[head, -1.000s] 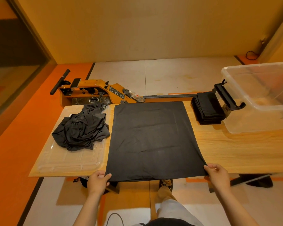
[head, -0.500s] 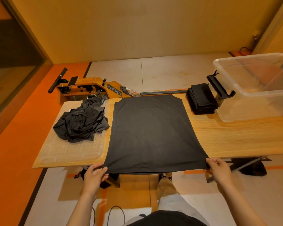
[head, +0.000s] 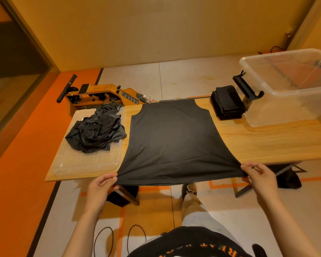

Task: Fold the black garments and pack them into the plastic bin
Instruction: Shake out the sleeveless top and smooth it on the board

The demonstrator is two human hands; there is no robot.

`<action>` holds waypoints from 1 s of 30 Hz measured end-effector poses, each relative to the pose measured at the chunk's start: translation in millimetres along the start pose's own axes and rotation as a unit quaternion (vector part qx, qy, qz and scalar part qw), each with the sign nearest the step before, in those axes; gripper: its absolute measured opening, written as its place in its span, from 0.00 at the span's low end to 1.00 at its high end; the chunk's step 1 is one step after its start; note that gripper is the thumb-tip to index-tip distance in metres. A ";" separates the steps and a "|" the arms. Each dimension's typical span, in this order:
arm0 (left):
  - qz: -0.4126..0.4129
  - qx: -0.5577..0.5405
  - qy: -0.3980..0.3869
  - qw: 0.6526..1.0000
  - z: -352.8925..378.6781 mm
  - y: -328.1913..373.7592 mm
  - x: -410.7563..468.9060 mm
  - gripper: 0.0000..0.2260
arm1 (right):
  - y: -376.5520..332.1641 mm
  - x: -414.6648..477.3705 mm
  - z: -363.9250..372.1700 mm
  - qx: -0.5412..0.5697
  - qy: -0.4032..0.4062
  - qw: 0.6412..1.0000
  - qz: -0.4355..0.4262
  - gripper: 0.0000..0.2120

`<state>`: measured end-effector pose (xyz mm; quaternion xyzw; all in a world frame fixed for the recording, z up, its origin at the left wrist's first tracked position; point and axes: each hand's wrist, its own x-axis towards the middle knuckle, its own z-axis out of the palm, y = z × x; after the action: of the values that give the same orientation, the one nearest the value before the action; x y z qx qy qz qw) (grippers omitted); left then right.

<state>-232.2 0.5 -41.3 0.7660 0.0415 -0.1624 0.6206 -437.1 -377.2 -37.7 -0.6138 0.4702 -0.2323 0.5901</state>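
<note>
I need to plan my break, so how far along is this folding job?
Done: a folded stack sits beside the bin, not yet in it. In hand: the left hand and right hand pinch the near corners of a shirt spread flat on the table. Left: the crumpled pile, then packing.

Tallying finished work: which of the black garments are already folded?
The neat stack beside the plastic bin; the middle garment lies spread flat, and the left pile is crumpled.

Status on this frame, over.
Left hand, right hand pinch shirt hem corners. Shirt spread flat on table, unfolded. Nothing on top.
</note>
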 end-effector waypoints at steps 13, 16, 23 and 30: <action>0.051 0.061 -0.031 0.996 -0.1 31.4 7.7 0.06 | -29.7 -5.4 -9.9 -0.026 -0.081 0.994 -0.064 0.11; 0.088 0.081 -0.018 0.993 0.0 42.2 13.2 0.05 | -45.6 -2.8 -8.0 -0.054 -0.061 0.991 -0.105 0.05; 0.145 0.089 -0.010 0.985 12.4 73.8 20.6 0.04 | -72.9 5.1 -0.8 -0.096 -0.077 0.979 -0.161 0.09; 0.194 0.088 0.039 0.976 12.2 77.3 19.7 0.05 | -83.3 8.3 7.8 -0.030 -0.043 0.979 -0.196 0.12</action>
<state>-195.5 -31.5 23.1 0.8168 -0.0979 -0.0119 0.5684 -401.6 -391.9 37.1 -0.7212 0.3215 -0.3027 0.5337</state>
